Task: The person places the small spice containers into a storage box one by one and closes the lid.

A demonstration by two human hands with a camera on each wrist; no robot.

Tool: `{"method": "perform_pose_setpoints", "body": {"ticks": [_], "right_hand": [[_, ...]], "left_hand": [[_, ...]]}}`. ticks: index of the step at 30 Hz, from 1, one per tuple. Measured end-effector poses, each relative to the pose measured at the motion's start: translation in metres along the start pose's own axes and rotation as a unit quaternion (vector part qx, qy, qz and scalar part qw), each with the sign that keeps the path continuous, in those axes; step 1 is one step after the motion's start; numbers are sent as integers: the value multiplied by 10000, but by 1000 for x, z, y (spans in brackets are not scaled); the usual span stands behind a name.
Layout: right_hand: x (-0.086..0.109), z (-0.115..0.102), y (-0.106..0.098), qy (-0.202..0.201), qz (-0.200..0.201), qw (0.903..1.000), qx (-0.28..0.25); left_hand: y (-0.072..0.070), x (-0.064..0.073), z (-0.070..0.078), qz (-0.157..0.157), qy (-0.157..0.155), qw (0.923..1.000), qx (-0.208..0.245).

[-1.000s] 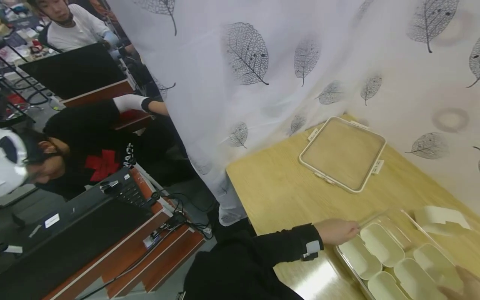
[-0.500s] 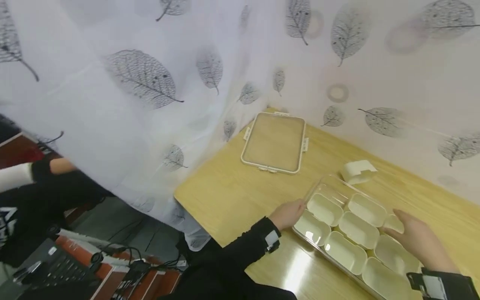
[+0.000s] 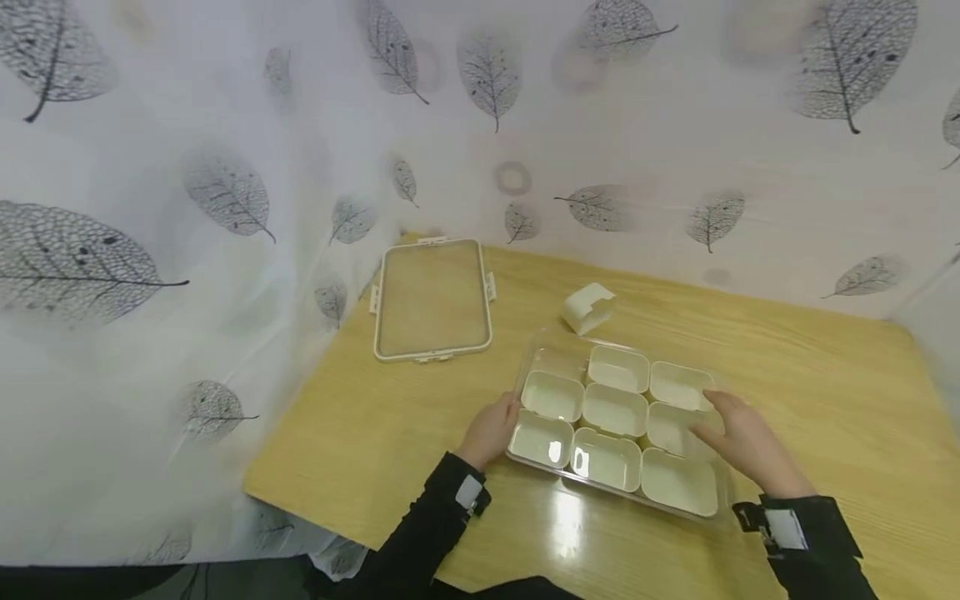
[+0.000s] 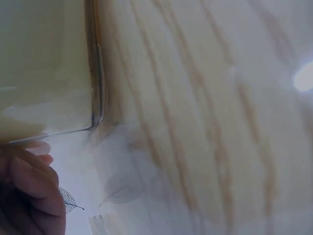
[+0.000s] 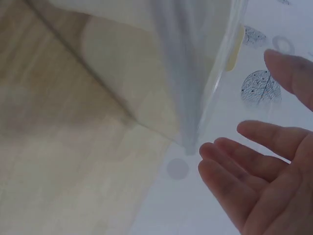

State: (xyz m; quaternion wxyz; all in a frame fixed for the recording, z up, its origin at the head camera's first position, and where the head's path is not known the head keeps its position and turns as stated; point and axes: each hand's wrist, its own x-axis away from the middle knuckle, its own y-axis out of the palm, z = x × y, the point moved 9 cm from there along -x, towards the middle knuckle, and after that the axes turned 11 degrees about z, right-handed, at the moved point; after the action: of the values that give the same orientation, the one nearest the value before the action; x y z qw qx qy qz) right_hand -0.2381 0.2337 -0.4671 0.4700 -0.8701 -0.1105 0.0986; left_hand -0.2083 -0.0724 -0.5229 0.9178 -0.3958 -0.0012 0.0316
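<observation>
A clear plastic bin [image 3: 558,473] on the table holds several cream, open-topped cups [image 3: 615,408] in rows. My left hand [image 3: 487,433] is at its left side, gripping the wall with curled fingers; in the left wrist view the hand [image 4: 34,191] is beside the bin's corner. My right hand [image 3: 750,446] is at the right end, its fingertips overlapping the right-hand cups in the head view. In the right wrist view this hand [image 5: 269,171] has its fingers spread with nothing between them, next to the clear wall [image 5: 188,98]; contact is unclear.
A cream-framed lid [image 3: 432,354] with side clips lies at the table's back left. One loose cream cup [image 3: 588,308] is tipped on its side behind the bin. A white curtain [image 3: 450,125] with leaf prints hangs along the back and left.
The head view has swung right, bringing the whole bin into sight and the neighbouring workplace out of it. My left hand stays on the bin's left side; my right stays near its right end.
</observation>
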Motion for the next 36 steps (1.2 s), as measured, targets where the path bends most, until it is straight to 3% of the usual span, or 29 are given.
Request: {"method": "perform_pose_setpoints", "body": {"ticks": [7,13,19,22,27,31,36], "right_hand": [[0,-2,21,295,215,9989,-309],[1,-8,33,370,400,9952,-815],[3,-7,39,649,597,9935,-714],[4,-4,40,828,723,9911,-752],[6,2,43,1158,803,9862,-865],[8,4,45,1230,916,9849,-809],[11,3,46,1297,1047,9831,-758]], "left_hand": [[-20,6,-19,12,-120,9999,124],[-26,5,-32,-103,-61,9999,-55],[-32,2,-33,-276,-114,9994,-166],[-38,-5,-28,-382,-121,9985,-373],[-52,-25,-12,-272,-31,9960,-854],[-62,-47,7,-65,412,9943,-981],[-64,-75,34,-65,974,9904,-982]]}}
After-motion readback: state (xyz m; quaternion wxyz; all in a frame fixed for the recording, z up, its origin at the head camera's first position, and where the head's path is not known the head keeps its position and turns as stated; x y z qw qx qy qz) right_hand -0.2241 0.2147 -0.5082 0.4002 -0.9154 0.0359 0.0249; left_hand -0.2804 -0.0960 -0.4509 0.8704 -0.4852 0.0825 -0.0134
